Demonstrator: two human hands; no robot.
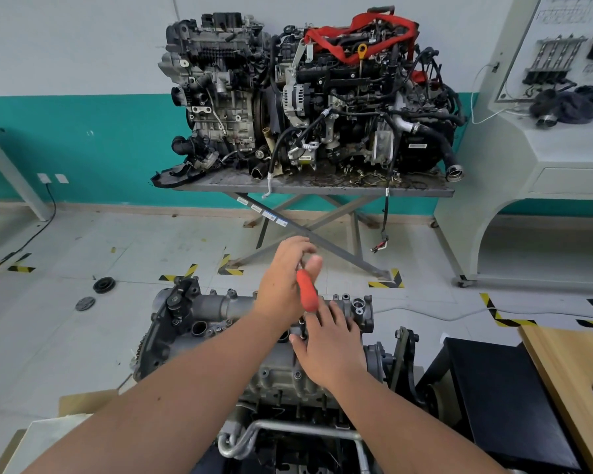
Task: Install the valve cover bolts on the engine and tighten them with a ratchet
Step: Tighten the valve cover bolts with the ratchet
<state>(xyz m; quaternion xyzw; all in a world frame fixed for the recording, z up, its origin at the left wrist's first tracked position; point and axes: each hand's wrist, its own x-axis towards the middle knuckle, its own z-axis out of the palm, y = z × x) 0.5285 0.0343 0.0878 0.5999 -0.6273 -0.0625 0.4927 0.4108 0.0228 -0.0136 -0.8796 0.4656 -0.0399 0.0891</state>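
The grey engine with its valve cover (216, 307) stands right in front of me, low in the head view. My left hand (283, 278) grips the orange handle of a ratchet driver (307, 290), held nearly upright over the cover. Its dark lower end (302, 328) meets the cover near a bolt. My right hand (329, 343) rests on the cover beside that spot, its thumb and fingers at the tool's lower end; whether they pinch it I cannot tell.
Two more engines (305, 94) sit on a folding metal table (308, 189) against the far wall. Pulleys (103, 284) lie on the floor to the left. A black box (504, 388) and a wooden board (569, 381) are to my right, a white training bench (541, 138) beyond.
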